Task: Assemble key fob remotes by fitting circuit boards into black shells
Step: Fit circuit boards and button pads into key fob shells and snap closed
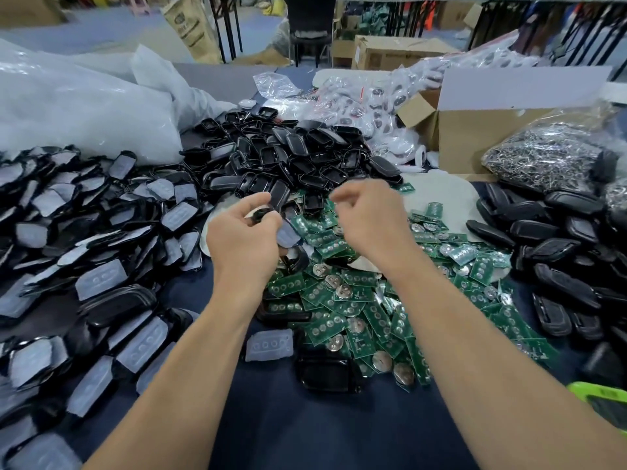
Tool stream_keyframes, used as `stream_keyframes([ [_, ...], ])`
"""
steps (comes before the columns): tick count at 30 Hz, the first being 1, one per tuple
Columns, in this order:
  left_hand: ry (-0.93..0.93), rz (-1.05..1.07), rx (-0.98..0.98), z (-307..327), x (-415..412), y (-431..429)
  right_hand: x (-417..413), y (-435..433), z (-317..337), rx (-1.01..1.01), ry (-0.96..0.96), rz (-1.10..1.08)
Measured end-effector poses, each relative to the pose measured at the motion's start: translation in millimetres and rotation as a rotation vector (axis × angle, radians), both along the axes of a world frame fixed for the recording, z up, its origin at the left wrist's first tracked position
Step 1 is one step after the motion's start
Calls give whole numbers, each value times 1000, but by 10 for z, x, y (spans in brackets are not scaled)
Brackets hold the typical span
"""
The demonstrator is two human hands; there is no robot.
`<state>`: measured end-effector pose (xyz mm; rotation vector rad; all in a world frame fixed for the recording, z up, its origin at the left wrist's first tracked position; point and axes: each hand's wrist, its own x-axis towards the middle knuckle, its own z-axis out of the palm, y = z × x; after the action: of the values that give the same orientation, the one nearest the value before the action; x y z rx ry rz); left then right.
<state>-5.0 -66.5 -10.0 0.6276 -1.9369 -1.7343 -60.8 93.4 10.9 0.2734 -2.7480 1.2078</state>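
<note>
Nearest, the dark blue counter shows bare between the two forearms, with a bright green-edged object cut off at 4 o'clock. Just beyond, close to 6 o'clock, a loose shell lies open side up, and a clear rubber button pad lies just beside it to the left. A spread of green circuit boards, some carrying round coin cells, runs from there toward 3 o'clock and under both wrists. At 9 o'clock is a wide pile of padded shells, black with pale rubber pads in them.

At the centre, the left hand has its fingers and thumb curled round a black shell, held above the boards. The right hand hangs near it but apart, fingers loosely bent; whether it pinches anything cannot be told.

At 3 o'clock lie dark covers. At 12 o'clock rises a heap of empty shells. Farther back are a bag of metal bits at 2 o'clock, a cardboard box beside it, small packets at 1 o'clock and white plastic sacks at 10 o'clock.
</note>
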Motion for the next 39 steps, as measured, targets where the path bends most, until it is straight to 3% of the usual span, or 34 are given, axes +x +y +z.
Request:
stream_keyframes([
  [4, 11, -14, -36, -21, 14, 2, -342, -369, 69, 405, -24, 184],
  [6, 8, -20, -54, -13, 29, -2, -389, -458, 63, 501, -9, 201],
  [9, -31, -27, -124, 9, 46, -6, -380, -438, 52, 386, -23, 125],
  [12, -99, -61, -347, 59, 88, 7, -283, -335, 68, 343, -105, 160],
  [17, -250, -166, -685, 92, 166, 29, -50, -166, 81, 362, 43, 90],
  [20, -214, -193, -692, 99, 190, 28, 142, -24, 92, 145, 190, -28],
  [22, -86, -136, -688, 123, 203, 58, 337, 100, 104, -206, 210, -131],
  [25, 146, -128, -689, 161, 268, 195, 623, 211, 81, -733, -24, -205],
  [28, 243, -274, -782, 134, 348, 340, 734, 264, 47, -918, -186, -172],
  [35, 172, -316, -723, 95, 383, 394, 713, 376, 7, -890, -215, -24],
  [37, 129, -269, -623, 99, 335, 368, 663, 428, -50, -675, -112, -90],
  [39, 122, -270, -330, 131, 268, 334, 663, 403, -107, -255, -25, -45],
])
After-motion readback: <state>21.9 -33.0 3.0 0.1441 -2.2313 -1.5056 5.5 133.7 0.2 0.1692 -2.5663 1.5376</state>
